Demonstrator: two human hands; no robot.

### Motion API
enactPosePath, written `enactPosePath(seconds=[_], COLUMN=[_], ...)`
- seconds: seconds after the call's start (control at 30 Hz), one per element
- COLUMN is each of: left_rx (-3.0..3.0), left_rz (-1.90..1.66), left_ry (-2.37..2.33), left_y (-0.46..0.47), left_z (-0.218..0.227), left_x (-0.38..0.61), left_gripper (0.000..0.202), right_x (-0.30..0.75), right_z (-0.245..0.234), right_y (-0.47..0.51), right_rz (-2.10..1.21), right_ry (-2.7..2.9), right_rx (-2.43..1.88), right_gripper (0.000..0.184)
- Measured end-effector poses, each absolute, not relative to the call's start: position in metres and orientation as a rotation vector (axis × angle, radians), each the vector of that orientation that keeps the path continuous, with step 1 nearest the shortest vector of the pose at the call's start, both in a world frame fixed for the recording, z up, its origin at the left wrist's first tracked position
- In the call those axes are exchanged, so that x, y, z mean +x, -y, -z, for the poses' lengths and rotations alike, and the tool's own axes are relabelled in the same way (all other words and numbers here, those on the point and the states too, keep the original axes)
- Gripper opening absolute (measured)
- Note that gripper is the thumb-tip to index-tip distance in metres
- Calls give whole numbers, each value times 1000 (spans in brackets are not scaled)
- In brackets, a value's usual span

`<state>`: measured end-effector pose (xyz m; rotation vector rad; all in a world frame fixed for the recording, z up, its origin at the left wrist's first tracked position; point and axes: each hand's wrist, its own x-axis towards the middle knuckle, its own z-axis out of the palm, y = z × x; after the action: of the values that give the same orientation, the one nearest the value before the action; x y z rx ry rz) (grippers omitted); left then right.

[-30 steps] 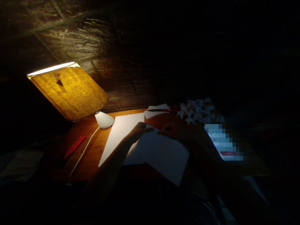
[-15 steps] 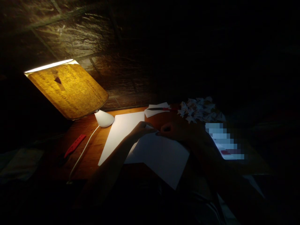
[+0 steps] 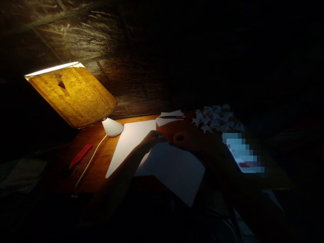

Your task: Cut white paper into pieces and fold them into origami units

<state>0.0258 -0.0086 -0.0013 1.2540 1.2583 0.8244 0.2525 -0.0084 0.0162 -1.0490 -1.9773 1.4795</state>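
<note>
A white sheet of paper (image 3: 177, 168) hangs partly over the front edge of the table, in shadow. My left hand (image 3: 155, 137) is closed on its top edge, the fingers pinched together. Close beside it, my right hand (image 3: 181, 139) grips the same edge with curled fingers, most of it lost in the dark. Under and behind my left forearm, another white sheet (image 3: 136, 135) lies flat in the lamplight.
A lit lamp with a printed yellow shade (image 3: 73, 94) stands at the left on a white base (image 3: 112, 127). A red-handled tool (image 3: 81, 155) lies near its cord (image 3: 88, 165). Small papers (image 3: 167, 120), folded paper stars (image 3: 215, 118) and a glowing screen (image 3: 240, 152) are farther right.
The held sheet's lower right corner has shifted slightly down and to the right. Both hands stay at its top edge, nearly in place.
</note>
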Motion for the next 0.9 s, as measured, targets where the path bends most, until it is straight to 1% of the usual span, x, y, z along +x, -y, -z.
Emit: enactPosePath(seconds=[0.2,0.4,0.5,0.63,0.8,0.9], left_rx=[1171,1093,1062,967,944,1020], left_rz=[-911,-956,-960,-1035,-1125,-1051], left_ry=[-1215,-1176,-1205,-1252,-1229,-1192], left_y=[6,3,2,2,3,6], left_z=[-5,1,2,-5,-17,-15], left_x=[15,10,12,12,8,10], left_gripper=[36,33,37,44,49,56], right_x=[256,254,254,254,257,257], right_z=[-18,-18,-18,-16,-19,-21], right_y=[8,9,7,3,4,6], right_rz=[-1431,-1440,-1452,-1435,-1347,-1308], right_ry=[1955,1893,1889,1888,1903,1898], right_rx=[-1105,-1128,-1125,-1100,-1123,-1126], right_gripper=[33,32,33,38,37,36])
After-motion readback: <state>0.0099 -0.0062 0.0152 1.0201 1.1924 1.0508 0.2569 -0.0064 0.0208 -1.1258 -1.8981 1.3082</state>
